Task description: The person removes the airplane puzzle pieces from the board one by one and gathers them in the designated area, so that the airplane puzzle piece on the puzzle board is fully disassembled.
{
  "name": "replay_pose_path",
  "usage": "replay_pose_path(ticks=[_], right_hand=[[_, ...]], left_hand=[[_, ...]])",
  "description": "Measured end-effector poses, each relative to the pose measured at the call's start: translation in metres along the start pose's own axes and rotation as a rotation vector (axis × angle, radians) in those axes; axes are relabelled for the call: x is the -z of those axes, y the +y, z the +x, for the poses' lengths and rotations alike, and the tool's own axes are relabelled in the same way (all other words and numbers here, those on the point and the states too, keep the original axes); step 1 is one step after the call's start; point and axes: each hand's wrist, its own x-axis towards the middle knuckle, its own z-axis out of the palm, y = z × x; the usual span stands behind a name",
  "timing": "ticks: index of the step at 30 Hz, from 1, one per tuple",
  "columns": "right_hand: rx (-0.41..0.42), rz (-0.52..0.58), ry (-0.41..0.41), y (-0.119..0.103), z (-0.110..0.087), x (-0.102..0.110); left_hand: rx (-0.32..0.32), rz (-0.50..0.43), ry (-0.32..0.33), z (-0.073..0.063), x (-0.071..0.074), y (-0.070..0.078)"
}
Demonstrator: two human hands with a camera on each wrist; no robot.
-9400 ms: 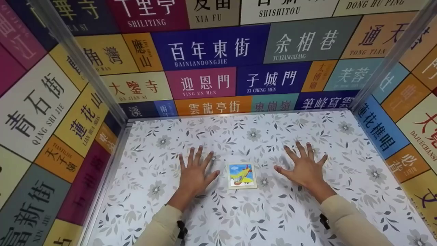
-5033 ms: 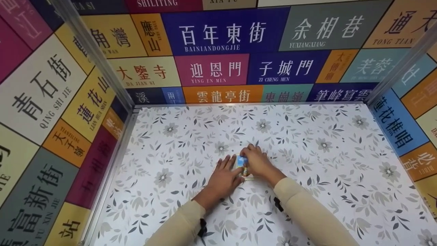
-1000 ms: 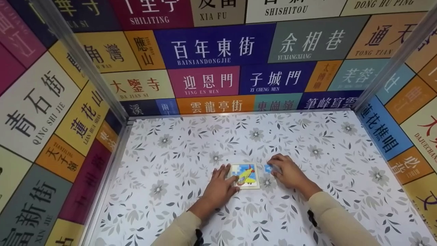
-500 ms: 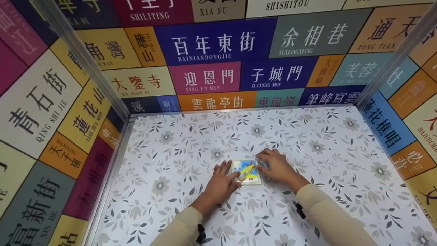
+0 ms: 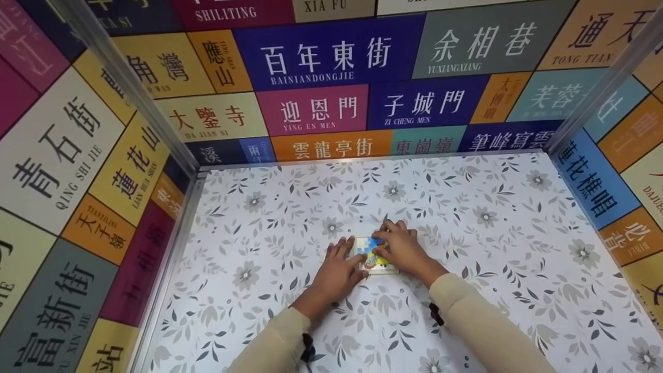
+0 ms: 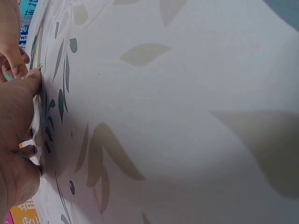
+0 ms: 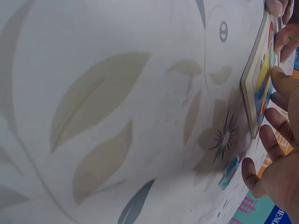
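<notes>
A small framed jigsaw puzzle [image 5: 386, 271] with a yellow plane on blue sky lies flat on the table. Its upper left corner shows pale bare backing. At the puzzle's left side my left hand [image 5: 334, 272] lies with fingers extended, forefinger on the board and thumb by the lower edge. From the right, my right hand [image 5: 406, 254] reaches over the picture, thumb and forefinger pinching at its upper part. I cannot tell whether that piece is lifted. In the right wrist view a loose blue puzzle piece [image 7: 229, 173] lies on the table beside the curled outer fingers.
White paper with grey flowers and leaves covers the table [image 5: 259, 321]. Panels with coloured street-name signs [image 5: 331, 57] enclose its back and both sides, with metal posts at the back corners. Beige sleeves [image 5: 487, 316] cover both forearms.
One second ago my right hand had a blue piece right of the puzzle. It has since moved left onto the picture, and that piece lies on the table. My left hand stays at the puzzle.
</notes>
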Motion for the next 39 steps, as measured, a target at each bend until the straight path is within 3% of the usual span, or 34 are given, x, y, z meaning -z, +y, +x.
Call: replay_pose_path(ticks=[14, 22, 39], right_hand=[[-0.023, -0.033, -0.005, -0.017, 0.007, 0.000], [-0.031, 0.049, -0.023, -0.017, 0.007, 0.000], [-0.006, 0.111, -0.003, -0.014, 0.006, -0.001]], left_hand=[[0.006, -0.012, 0.006, 0.001, 0.000, 0.000], [0.015, -0.033, -0.005, 0.001, 0.001, 0.001], [-0.008, -0.020, 0.018, 0.000, -0.001, 0.001]])
